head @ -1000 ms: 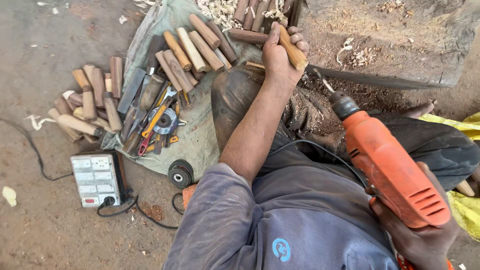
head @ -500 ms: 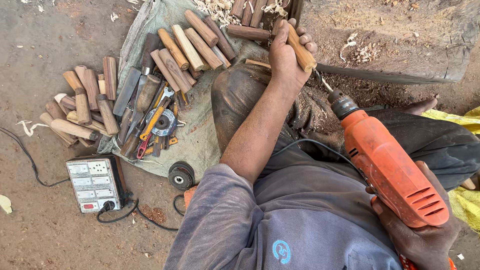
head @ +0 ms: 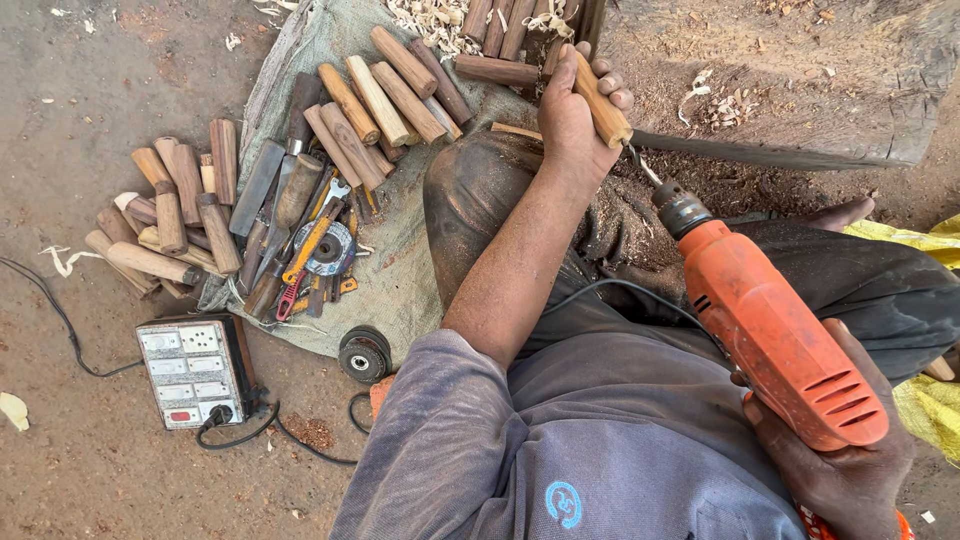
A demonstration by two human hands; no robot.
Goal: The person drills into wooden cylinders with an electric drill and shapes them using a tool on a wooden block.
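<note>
Left hand point(head: 578, 112), reaching to the upper middle of the frame, is closed in a full fist around a short round light-brown wooden handle point(head: 600, 103), which slants from upper left down to lower right, with its lower end just above the drill's bit. Right hand point(head: 835, 470), at the lower right edge, is wrapped around the grip of an orange plastic electric drill point(head: 770, 325); the drill runs diagonally up and left, and its dark metal chuck and thin bit point at the handle's lower end. Whether the bit touches the wood cannot be told.

Behind the fist, a long weathered grey wooden beam point(head: 800, 100) crosses the upper right, strewn with shavings. Left of the arm, a grey-green woven sack point(head: 400, 290) lies on the dirt ground, carrying rows of similar turned wooden handles point(head: 385, 100) along with a heap of mixed hand tools point(head: 310, 250). More handles lie at the sack's left edge. A small white multi-socket power box point(head: 190, 370) sits at lower left, and a black round grinding disc point(head: 364, 354) lies just right of it.
</note>
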